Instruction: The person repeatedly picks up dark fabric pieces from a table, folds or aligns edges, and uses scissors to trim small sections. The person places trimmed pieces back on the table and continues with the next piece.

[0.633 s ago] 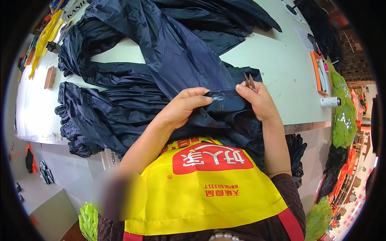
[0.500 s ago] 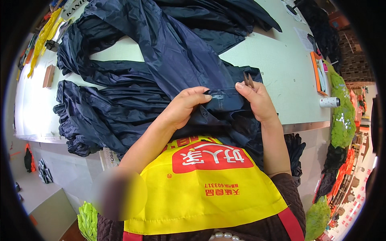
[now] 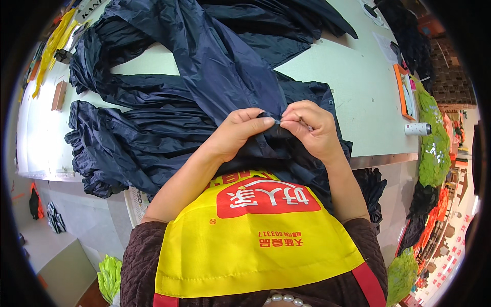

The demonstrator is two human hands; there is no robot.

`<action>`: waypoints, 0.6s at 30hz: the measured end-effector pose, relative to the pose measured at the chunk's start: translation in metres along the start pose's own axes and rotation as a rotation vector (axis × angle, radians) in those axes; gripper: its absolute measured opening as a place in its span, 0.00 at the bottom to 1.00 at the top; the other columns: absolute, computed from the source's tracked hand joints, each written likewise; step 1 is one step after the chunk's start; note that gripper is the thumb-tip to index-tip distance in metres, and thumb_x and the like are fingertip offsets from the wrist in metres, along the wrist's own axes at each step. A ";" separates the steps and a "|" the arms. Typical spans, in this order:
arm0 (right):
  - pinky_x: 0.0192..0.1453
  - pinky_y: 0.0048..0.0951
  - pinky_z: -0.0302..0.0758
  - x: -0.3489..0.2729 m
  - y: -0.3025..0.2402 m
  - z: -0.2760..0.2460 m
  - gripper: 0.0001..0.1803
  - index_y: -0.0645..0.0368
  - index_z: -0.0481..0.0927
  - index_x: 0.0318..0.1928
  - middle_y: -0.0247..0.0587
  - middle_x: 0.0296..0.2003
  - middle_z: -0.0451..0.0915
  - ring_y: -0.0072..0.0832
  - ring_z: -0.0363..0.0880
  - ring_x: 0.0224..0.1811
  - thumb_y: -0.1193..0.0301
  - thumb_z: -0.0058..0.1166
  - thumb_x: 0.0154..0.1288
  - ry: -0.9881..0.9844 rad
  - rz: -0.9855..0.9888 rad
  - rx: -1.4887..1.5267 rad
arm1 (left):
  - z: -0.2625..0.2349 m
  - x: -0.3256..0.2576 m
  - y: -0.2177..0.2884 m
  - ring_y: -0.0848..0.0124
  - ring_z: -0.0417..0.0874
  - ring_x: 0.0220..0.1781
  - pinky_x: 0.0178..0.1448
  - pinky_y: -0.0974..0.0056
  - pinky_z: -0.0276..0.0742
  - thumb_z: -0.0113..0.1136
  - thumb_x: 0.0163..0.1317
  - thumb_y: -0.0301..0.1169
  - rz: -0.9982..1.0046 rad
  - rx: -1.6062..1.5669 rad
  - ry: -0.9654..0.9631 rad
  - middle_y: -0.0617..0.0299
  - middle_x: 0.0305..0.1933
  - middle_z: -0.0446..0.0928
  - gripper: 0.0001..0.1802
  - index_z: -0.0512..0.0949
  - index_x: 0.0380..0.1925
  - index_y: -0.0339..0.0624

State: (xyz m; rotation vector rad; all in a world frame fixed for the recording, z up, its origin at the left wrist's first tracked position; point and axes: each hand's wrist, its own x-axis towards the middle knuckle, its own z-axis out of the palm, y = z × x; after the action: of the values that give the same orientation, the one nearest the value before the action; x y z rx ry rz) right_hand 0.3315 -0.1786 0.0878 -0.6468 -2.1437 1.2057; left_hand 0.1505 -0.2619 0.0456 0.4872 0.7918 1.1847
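A dark navy garment (image 3: 225, 61) of thin shiny cloth, with small round snaps along an edge, stretches from the table to my lap. My left hand (image 3: 232, 135) pinches its edge between thumb and fingers. Close beside it, my right hand (image 3: 318, 135) pinches the same edge, thumb against fingertips. A small dark bit of metal shows among the right hand's curled fingers, seemingly the thread snips whose two pointed blades stood out earlier. Between the two pinches, the cloth is bunched short, and the fingertips hide its exact edge.
More navy garments lie heaped on the white table (image 3: 358, 92). To the right are an orange-edged box (image 3: 404, 92), a white can-like cylinder (image 3: 418, 129) and a lime green pile (image 3: 433, 138). A small brown block (image 3: 59, 95) sits at the left, near yellow cloth (image 3: 53, 46).
My right hand has moved left toward my left hand and turned inward, and the snips' blades no longer stick up. The taut edge between the hands is now bunched short.
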 end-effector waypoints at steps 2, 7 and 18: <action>0.36 0.17 0.70 -0.002 0.010 0.000 0.02 0.62 0.77 0.31 0.35 0.33 0.77 0.18 0.73 0.32 0.78 0.57 0.58 0.051 0.049 0.204 | 0.004 -0.003 0.001 0.80 0.79 0.33 0.40 0.75 0.75 0.58 0.59 0.26 0.035 0.071 -0.028 0.64 0.33 0.80 0.06 0.79 0.35 0.36; 0.36 0.15 0.67 0.002 -0.004 -0.016 0.07 0.60 0.78 0.35 0.32 0.35 0.78 0.14 0.69 0.31 0.76 0.62 0.55 0.021 0.130 0.117 | 0.014 -0.005 0.000 0.78 0.77 0.29 0.34 0.73 0.72 0.63 0.50 0.22 0.348 0.653 0.095 0.65 0.27 0.79 0.06 0.79 0.30 0.35; 0.33 0.30 0.74 -0.038 0.012 -0.068 0.05 0.60 0.78 0.25 0.41 0.25 0.77 0.37 0.78 0.28 0.73 0.59 0.50 -0.591 0.263 -0.250 | 0.004 0.015 0.033 0.60 0.79 0.33 0.37 0.62 0.74 0.67 0.49 0.34 0.915 1.262 -0.134 0.56 0.30 0.78 0.12 0.78 0.29 0.38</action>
State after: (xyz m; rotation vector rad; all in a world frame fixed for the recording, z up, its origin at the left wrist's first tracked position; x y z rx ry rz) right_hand 0.4071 -0.1575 0.0959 -0.7670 -2.8031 1.4086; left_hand 0.1351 -0.2365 0.0670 2.1128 1.1949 1.3039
